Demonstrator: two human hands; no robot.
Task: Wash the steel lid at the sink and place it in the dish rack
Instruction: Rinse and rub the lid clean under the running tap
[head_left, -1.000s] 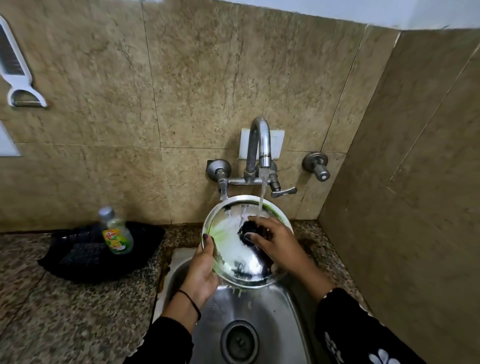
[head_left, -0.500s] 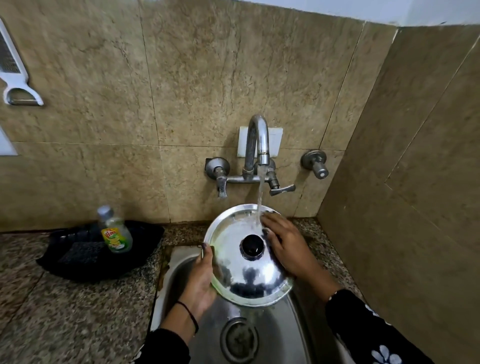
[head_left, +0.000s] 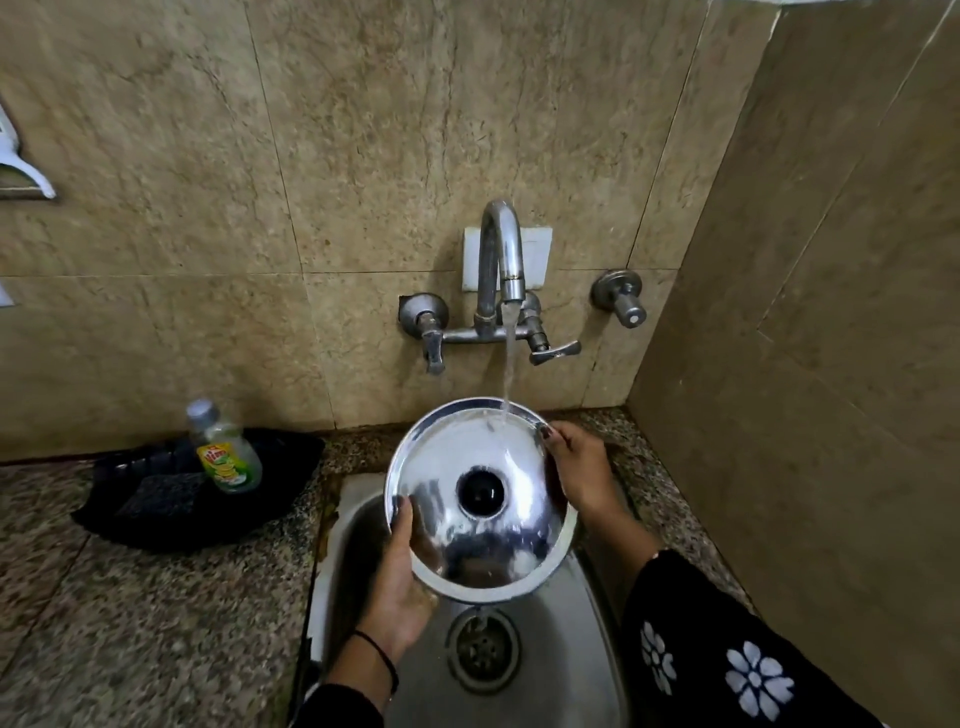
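Over one sink (head_left: 587, 649), two hands grip one steel lid (head_left: 467, 519).

A single head-worn wide-angle camera looks forward and steeply down, close over the stainless steel sink basin (head_left: 545, 670), facing the beige tiled back wall (head_left: 363, 156) and its curved chrome tap (head_left: 500, 249) at centre.

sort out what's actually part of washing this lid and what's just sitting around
In use: steel lid, left hand, right hand, running tap, sink.

Lying about: dish soap bottle and scrub pad on the black tray, white utensil hanging on the wall.
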